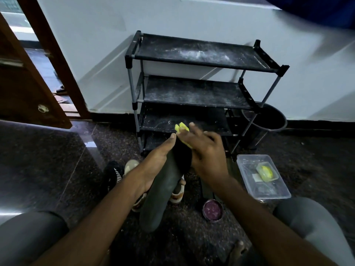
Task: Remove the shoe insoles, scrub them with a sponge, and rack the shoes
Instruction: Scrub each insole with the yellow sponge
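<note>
A dark grey insole (161, 191) is held up in front of me, its toe end pointing away. My left hand (155, 162) supports it from underneath on the left, thumb stretched along its edge. My right hand (207, 152) presses a yellow sponge (182, 129) against the insole's toe end, and part of the sponge sticks out past the fingers. On the floor below the insole lie a black shoe (113, 173) and tan shoes (177, 192), partly hidden by my arms. The black shoe rack (194, 93) stands against the wall with bare, dusty shelves.
A clear plastic tub (263, 177) holding a yellow item sits on the floor at the right. A round tin with purple contents (212, 209) lies near my right forearm. A black bin (267, 118) stands right of the rack. A brown door (28, 73) is open at the left.
</note>
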